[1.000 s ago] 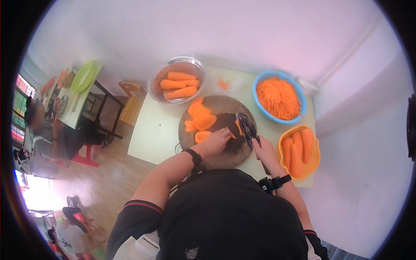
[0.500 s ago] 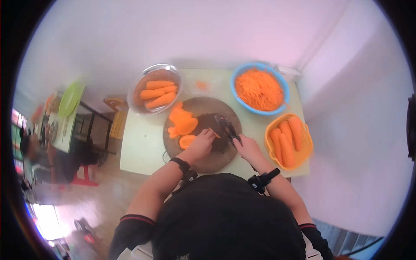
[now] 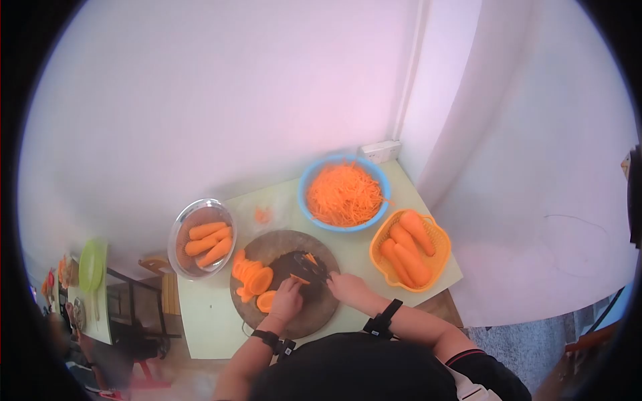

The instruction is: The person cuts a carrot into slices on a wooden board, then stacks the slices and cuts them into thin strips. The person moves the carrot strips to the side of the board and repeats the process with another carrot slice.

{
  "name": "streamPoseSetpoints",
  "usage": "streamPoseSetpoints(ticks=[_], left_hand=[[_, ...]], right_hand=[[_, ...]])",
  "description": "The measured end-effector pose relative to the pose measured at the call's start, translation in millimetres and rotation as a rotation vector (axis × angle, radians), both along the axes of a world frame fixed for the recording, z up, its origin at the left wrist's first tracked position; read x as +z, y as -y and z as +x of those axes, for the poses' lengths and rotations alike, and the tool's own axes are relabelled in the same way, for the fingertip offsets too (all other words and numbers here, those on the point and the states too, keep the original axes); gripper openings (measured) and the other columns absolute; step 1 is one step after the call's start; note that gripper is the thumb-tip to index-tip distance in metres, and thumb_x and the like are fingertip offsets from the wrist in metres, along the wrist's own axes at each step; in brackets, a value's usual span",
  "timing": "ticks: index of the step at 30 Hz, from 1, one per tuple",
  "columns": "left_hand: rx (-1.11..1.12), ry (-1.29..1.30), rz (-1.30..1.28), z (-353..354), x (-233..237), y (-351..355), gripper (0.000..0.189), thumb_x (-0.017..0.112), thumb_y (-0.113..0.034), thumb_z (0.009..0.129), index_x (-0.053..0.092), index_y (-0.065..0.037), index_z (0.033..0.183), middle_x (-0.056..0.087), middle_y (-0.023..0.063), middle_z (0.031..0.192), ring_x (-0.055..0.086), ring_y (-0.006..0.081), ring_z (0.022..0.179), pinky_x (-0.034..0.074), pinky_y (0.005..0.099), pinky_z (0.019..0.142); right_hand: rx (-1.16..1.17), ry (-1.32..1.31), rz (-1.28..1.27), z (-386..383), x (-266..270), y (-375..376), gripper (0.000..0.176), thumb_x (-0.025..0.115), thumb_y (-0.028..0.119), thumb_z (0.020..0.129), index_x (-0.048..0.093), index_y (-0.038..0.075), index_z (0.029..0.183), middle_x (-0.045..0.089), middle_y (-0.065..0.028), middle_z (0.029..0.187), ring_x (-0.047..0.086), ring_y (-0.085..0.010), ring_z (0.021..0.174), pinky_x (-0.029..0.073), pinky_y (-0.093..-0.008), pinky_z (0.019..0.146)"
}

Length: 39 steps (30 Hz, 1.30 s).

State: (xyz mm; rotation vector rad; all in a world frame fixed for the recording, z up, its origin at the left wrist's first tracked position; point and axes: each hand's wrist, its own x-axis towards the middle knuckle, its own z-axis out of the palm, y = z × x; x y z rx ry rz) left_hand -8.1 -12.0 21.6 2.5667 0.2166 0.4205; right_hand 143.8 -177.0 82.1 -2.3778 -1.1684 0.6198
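Note:
My left hand (image 3: 287,299) is closed, its fingertips pinching a small carrot piece (image 3: 301,279) on the round dark chopping board (image 3: 314,322). Just to its right, my right hand (image 3: 349,291) grips the handle of a dark-bladed knife (image 3: 311,269). The blade lies over the board's middle, with some orange carrot bits at its far end. Overlapping carrot slices (image 3: 253,275) are piled on the board's left side. One more slice (image 3: 266,301) rests beside my left wrist.
A metal bowl (image 3: 176,250) of whole carrots stands left on the pale table (image 3: 207,334). Behind the board is a blue basin (image 3: 304,200) of shredded carrot; at right, a yellow basket (image 3: 438,267) of carrots. A wall socket (image 3: 380,152) adjoins the far corner.
The view has swung, so the table sits lower and further left. The knife blade now slants more sideways, with carrot bits showing at its end. My left hand still pinches the carrot piece.

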Motion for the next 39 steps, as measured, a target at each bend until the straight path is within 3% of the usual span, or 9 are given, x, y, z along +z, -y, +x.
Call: streamPoseSetpoints(ticks=[12,14,19,21,25,29,32,34,39], left_hand=[[0.011,-0.014,0.078,13.2,0.2,-8.1,0.037,0.059,0.002,0.074,0.062,0.004,0.111,0.056,0.0157,0.114,0.053,0.0365,0.106,0.048,0.0418,0.093],[-0.080,-0.055,0.232,18.8,3.7,-18.4,0.031,0.062,0.003,0.077,0.063,0.003,0.108,0.057,0.0154,0.107,0.055,0.0340,0.099,0.050,0.0394,0.087],[-0.341,-0.238,0.476,27.6,7.4,-48.5,0.034,0.057,-0.005,0.075,0.066,0.001,0.107,0.059,0.0130,0.108,0.055,0.0296,0.103,0.051,0.0370,0.089],[-0.444,-0.166,0.589,29.7,2.8,-58.6,0.032,0.056,-0.008,0.075,0.066,0.000,0.105,0.059,0.0120,0.105,0.056,0.0289,0.102,0.051,0.0365,0.088],[-0.539,-0.100,0.520,37.5,11.9,-67.2,0.031,0.058,-0.007,0.075,0.066,0.001,0.104,0.059,0.0108,0.103,0.057,0.0283,0.102,0.053,0.0352,0.085],[-0.564,-0.197,0.470,39.9,13.6,-74.6,0.034,0.059,-0.005,0.076,0.064,0.001,0.109,0.058,0.0117,0.109,0.057,0.0287,0.101,0.053,0.0343,0.087],[-0.569,-0.105,0.443,43.4,11.4,-73.4,0.035,0.060,-0.002,0.074,0.064,0.001,0.109,0.059,0.0112,0.110,0.058,0.0274,0.100,0.053,0.0352,0.085],[-0.453,-0.011,0.466,45.4,10.7,-69.9,0.035,0.060,0.001,0.074,0.064,0.001,0.108,0.059,0.0107,0.109,0.059,0.0272,0.100,0.054,0.0351,0.084],[-0.286,-0.053,0.382,26.2,0.0,-51.3,0.034,0.061,0.004,0.075,0.064,0.001,0.109,0.061,0.0099,0.107,0.060,0.0273,0.099,0.054,0.0342,0.083]], right_hand=[[-0.019,0.012,0.041,-4.4,-4.1,0.0,0.025,0.046,0.024,0.099,0.056,0.001,0.098,0.066,-0.0198,0.071,0.066,-0.0400,0.069,0.052,-0.0525,0.061],[-0.004,-0.020,0.059,-4.0,-2.1,0.7,0.025,0.046,0.024,0.098,0.056,0.001,0.098,0.066,-0.0200,0.070,0.066,-0.0400,0.069,0.052,-0.0519,0.061],[-0.016,-0.017,0.030,-4.6,-5.3,-0.6,0.024,0.047,0.023,0.098,0.055,0.000,0.096,0.065,-0.0205,0.071,0.066,-0.0400,0.069,0.052,-0.0518,0.061],[-0.018,-0.011,0.023,-3.5,-2.3,-0.2,0.024,0.048,0.023,0.098,0.054,0.000,0.097,0.065,-0.0204,0.072,0.066,-0.0399,0.069,0.052,-0.0520,0.061],[0.001,-0.011,-0.040,2.9,1.8,-4.3,0.025,0.047,0.024,0.099,0.055,0.000,0.096,0.066,-0.0194,0.073,0.066,-0.0390,0.071,0.052,-0.0513,0.063],[0.011,-0.039,-0.122,4.3,9.4,-7.9,0.028,0.045,0.026,0.100,0.056,0.000,0.095,0.067,-0.0181,0.074,0.067,-0.0384,0.072,0.053,-0.0494,0.065],[-0.034,-0.052,-0.120,5.7,8.6,-6.3,0.029,0.044,0.026,0.101,0.056,0.001,0.095,0.067,-0.0172,0.073,0.067,-0.0378,0.071,0.054,-0.0482,0.065],[-0.046,-0.051,-0.128,5.0,6.2,-4.8,0.029,0.044,0.026,0.101,0.057,0.001,0.094,0.067,-0.0173,0.073,0.067,-0.0378,0.071,0.054,-0.0482,0.065],[-0.062,-0.056,-0.114,3.3,8.4,-7.0,0.030,0.044,0.027,0.101,0.057,0.001,0.094,0.066,-0.0183,0.071,0.066,-0.0386,0.069,0.054,-0.0491,0.065]])
